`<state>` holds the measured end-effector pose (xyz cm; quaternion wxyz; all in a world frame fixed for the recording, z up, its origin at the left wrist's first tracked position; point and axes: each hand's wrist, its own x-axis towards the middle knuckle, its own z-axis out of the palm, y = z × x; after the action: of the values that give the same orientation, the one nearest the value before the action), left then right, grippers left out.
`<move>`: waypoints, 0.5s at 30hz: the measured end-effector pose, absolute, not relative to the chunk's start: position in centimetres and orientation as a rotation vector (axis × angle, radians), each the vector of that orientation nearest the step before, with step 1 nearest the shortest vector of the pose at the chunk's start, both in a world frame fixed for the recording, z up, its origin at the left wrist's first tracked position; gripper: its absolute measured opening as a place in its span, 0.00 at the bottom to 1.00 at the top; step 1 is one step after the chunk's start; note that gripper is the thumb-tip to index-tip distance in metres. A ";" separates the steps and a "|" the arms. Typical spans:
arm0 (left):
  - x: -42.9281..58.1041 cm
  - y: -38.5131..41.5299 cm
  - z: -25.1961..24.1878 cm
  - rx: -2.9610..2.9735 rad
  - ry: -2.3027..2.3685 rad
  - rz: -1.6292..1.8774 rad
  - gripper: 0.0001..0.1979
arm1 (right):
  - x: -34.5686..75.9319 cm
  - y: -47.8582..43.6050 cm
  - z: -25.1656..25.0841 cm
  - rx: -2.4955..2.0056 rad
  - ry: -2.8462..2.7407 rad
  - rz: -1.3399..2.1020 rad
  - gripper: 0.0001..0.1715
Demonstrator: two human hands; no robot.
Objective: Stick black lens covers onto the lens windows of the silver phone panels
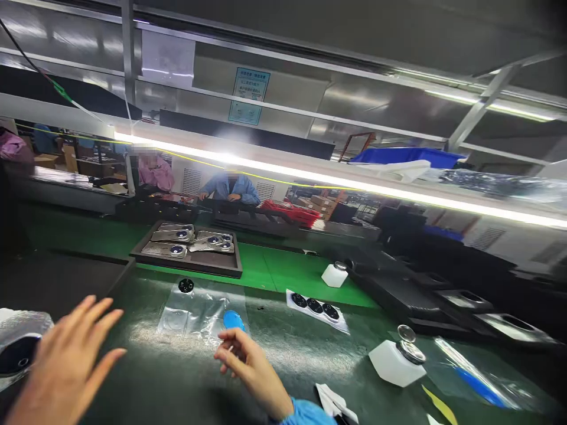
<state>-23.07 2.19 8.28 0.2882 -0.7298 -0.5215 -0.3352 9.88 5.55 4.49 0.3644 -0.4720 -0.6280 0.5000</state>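
My left hand (pixel 73 360) is at the left with its fingers stretched and spread, holding nothing. Partly behind it lies a silvery wrapped piece with a dark round part (pixel 18 354); whether the hand touches it I cannot tell. My right hand (pixel 254 369) is over the middle of the bench, fingers curled toward the thumb. A tiny pale bit seems to show between the fingertips, too small to name. Just beyond them a blue disc (pixel 233 320) rests on a clear plastic sheet (pixel 199 313). A black disc with small holes (pixel 186 285) sits at that sheet's far edge.
Several silver phone-like housings (pixel 208 241) lie in a dark tray (pixel 186 267) at the back. A white strip (pixel 341 323) carries three black discs (pixel 315 305). White bottles stand farther back (pixel 335 275) and at right (pixel 396 363). White scraps (pixel 334 401) lie near my right sleeve.
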 end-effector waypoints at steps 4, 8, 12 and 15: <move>-12.1 4.0 7.8 -2.360 -1.082 -0.896 0.13 | 11.0 14.2 6.6 -1.413 -1.694 1.186 0.20; -5.3 5.4 3.8 -2.466 -0.781 -1.223 0.11 | 17.5 21.4 7.6 -1.785 -1.739 0.982 0.18; -3.1 6.6 0.0 -2.341 -0.631 -1.465 0.15 | 26.8 23.5 7.8 -2.149 -1.755 0.749 0.18; -2.6 7.0 -1.2 -2.314 -0.647 -1.545 0.16 | 31.4 23.4 6.9 -2.333 -1.798 0.646 0.20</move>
<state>-2.57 7.02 -1.21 0.1419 -0.8018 -0.2242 -0.5355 31.42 23.36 6.88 0.0628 -0.7722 -0.5951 0.2137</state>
